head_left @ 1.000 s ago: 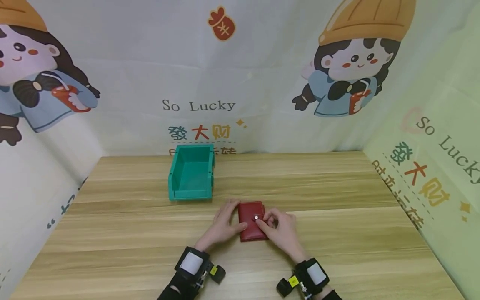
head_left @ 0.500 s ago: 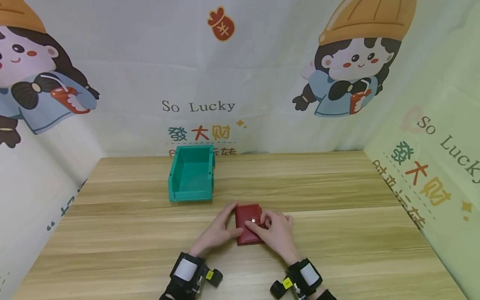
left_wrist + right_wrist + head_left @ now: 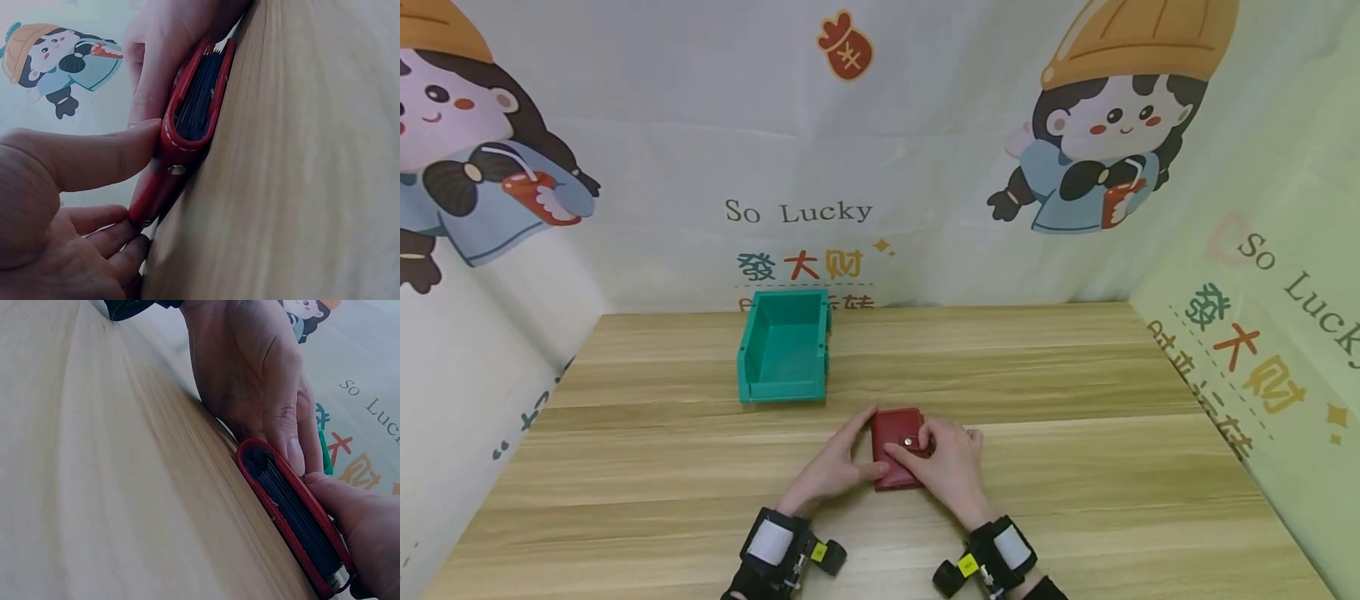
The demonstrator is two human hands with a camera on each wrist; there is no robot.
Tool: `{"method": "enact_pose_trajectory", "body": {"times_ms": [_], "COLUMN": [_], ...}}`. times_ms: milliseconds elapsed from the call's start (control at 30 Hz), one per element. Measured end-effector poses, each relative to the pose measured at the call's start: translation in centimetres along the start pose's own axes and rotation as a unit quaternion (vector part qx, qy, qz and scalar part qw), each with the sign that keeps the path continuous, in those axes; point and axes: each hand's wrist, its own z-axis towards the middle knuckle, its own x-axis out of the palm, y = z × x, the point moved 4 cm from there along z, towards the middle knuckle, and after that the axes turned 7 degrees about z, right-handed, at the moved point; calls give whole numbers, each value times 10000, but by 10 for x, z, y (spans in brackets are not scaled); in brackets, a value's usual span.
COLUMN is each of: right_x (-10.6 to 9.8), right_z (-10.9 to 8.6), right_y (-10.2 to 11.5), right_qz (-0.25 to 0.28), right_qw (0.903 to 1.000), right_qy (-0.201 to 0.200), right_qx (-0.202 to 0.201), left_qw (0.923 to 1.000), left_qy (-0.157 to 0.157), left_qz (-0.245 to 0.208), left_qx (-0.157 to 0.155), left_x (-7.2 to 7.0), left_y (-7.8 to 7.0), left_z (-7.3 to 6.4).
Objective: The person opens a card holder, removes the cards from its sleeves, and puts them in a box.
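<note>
A red leather card holder [image 3: 891, 471] lies closed on the table, its strap and silver snap [image 3: 907, 442] on the right side of the cover. Dark inner sleeves [image 3: 199, 94] show at its near end in the left wrist view. My left hand [image 3: 831, 471] holds its left side, thumb on the near left corner and fingers along the spine. At the right edge my right hand [image 3: 951, 467] pinches around the strap, with its thumb lying on the cover and the index finger curled. The right fingertips are partly hidden behind that hand.
A teal plastic bin [image 3: 784, 392] stands at the back, left of the card holder. The wooden table [image 3: 1075, 400] meets a printed cloth backdrop [image 3: 925, 167] behind and at both sides. Each wrist wears a black camera band.
The card holder and both hands have shifted slightly left and closer to me. My right thumb has slid left from the snap onto the cover.
</note>
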Motion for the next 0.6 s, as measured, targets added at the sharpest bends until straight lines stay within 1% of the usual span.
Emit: {"method": "enact_pose_trajectory", "body": {"times_ms": [133, 233, 333, 500, 600], "right_x": [1, 1, 1, 2, 2], "right_z": [0, -1, -1, -1, -2], "right_y": [2, 2, 3, 2, 2], "right_qz": [-384, -404, -278, 124, 257], "right_qw": [9989, 9982, 9977, 9970, 9957], "right_qy": [-93, -202, -267, -224, -236], "right_qx": [-262, -400, -566, -731, -858], "left_qw": [10000, 10000, 10000, 9999, 9998], "left_qy": [50, 68, 56, 44, 32], "left_qz": [-11, 17, 71, 133, 160], "left_qx": [58, 47, 19, 74, 81], "left_x": [0, 1, 2, 1, 2], "left_y": [0, 2, 2, 0, 0], "left_z": [0, 2, 2, 1, 1]}}
